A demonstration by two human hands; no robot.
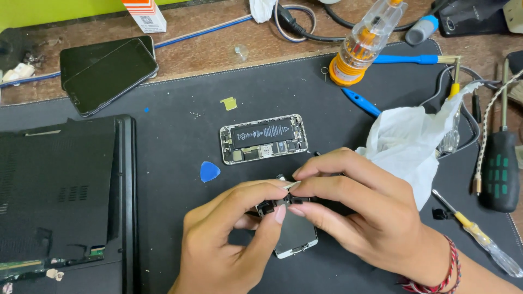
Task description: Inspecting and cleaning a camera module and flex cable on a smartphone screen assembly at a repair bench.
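My left hand (229,234) and my right hand (359,209) meet over a detached phone screen panel (297,234) lying on the black mat (180,130). Left thumb and forefinger pinch the panel's top edge, where small dark parts sit. My right hand's fingers hold a thin pale tool (290,185) against that same edge. Just beyond the hands lies the opened phone body (263,138), with its black battery and circuit board exposed. A blue triangular pick (208,171) rests to the left of the hands.
A black laptop (62,201) lies at left, two dark phones (109,73) behind it. A crumpled white tissue (408,141), a clear bottle of screwdriver bits (362,43), blue tweezers (360,102), several screwdrivers (498,169) and cables sit at right and rear.
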